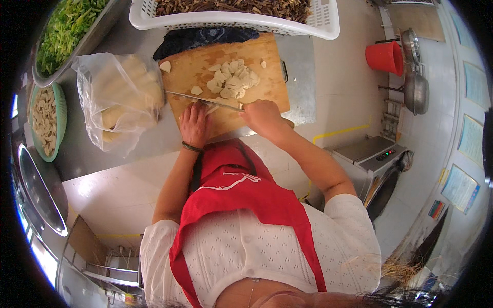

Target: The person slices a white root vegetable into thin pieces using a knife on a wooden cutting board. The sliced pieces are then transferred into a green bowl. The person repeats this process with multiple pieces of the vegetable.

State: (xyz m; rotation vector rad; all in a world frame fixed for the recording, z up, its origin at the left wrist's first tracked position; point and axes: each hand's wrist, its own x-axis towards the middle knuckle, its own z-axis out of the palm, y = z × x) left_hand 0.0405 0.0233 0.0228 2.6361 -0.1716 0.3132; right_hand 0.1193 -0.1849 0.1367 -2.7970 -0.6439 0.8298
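My right hand [264,117] grips the handle of a long-bladed kitchen knife [210,100], its blade pointing left across a wooden cutting board [269,92]. Close behind the blade, my left hand [195,123] holds a pale food piece [212,109] down on the board with bent fingers, which partly hide it. Beyond the knife lies a heap of pale cut slices [233,79]. Single pieces rest apart from it, one a loose slice [196,90] near the blade. Left of the board, a clear plastic bag [123,96] holds large pale yellowish pieces.
A white plastic basket [231,21] of brown dried strips stands past the board, with a dark cloth [208,37] between. At left are a metal tray [63,73] of chopped greens and a green basket [59,123] of sliced food. The steel table [96,161] ends before me.
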